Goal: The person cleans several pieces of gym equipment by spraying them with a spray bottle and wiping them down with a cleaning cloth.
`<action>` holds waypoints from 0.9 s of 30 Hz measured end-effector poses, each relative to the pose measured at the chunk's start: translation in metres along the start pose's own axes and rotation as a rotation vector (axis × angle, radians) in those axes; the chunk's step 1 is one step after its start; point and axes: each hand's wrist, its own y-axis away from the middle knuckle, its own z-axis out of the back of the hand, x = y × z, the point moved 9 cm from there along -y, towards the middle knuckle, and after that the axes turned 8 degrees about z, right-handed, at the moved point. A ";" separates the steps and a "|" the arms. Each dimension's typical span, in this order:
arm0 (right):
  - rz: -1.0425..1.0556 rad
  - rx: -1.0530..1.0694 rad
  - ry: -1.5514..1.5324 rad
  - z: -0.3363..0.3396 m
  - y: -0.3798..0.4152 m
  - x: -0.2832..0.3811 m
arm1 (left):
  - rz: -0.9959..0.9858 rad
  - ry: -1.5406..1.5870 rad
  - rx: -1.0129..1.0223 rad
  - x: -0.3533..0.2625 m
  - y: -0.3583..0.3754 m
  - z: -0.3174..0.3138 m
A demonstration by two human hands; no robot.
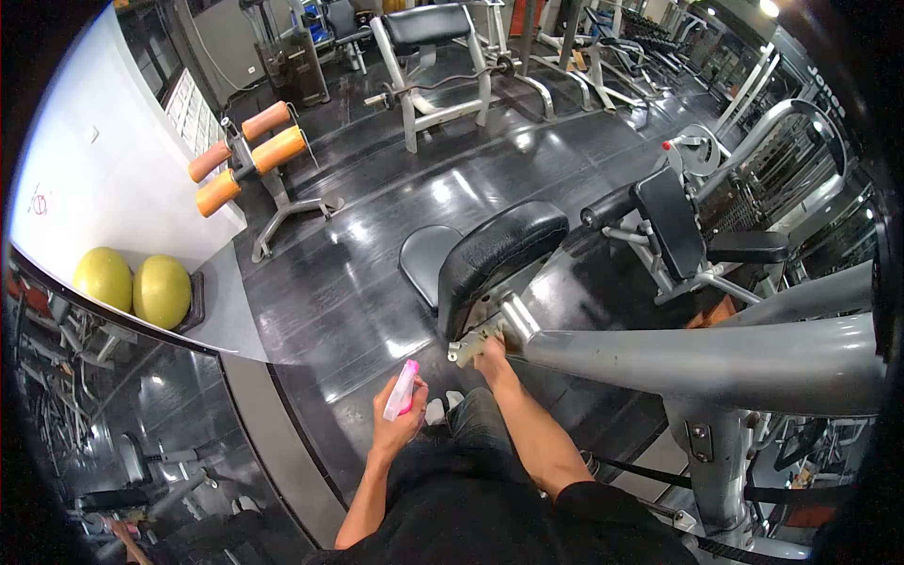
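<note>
My left hand (395,429) is closed around a small spray bottle (402,392) with a clear body and pink parts, held upright in front of me. My right hand (490,358) grips a pale greenish-yellow cloth (478,345). That cloth touches the metal bracket area under the black padded backrest (499,256) of a gym machine, beside its grey steel tube (697,363). Part of the bracket is hidden by the cloth and fingers. Beyond the backrest lies a rounded black seat pad (428,262).
A large mirror (141,424) stands at my left, near two yellow-green exercise balls (162,290). Ahead are a bench with orange rollers (278,149) and a curl bench (426,26) with a bar. Another padded machine (670,221) is at the right. Black glossy flooring (377,231) runs between them.
</note>
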 end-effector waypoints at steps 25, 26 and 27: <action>0.891 0.035 -0.207 -0.098 0.124 0.275 | -0.040 -0.020 -0.016 -0.012 -0.001 0.000; 1.000 -0.015 -0.019 -0.094 0.092 0.276 | -0.041 -0.021 -0.019 -0.012 -0.001 0.002; 1.105 -0.067 0.171 -0.101 0.094 0.281 | -0.044 -0.021 -0.023 -0.011 -0.001 0.003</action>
